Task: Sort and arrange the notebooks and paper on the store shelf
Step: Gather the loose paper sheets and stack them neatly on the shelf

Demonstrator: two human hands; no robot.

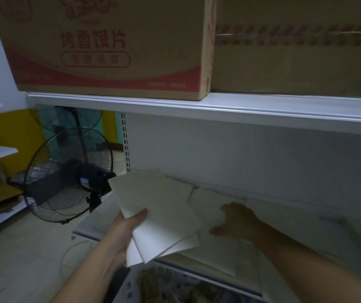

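At near centre, left hand (120,235): grip pinching a fanned stack of white notebooks (159,213), thumb on top. Right hand (236,219): fingers spread, flat on loose paper (210,202) lying on the white shelf (306,232). Upper shelf, far: printed carton (109,47), plain carton (295,44), contents unseen. Left: black fan (70,173).

Matt white paper sheets (159,215) under left thumb; smooth white painted metal shelf (295,217); matt brown cardboard boxes (109,47); black wire fan (65,176).
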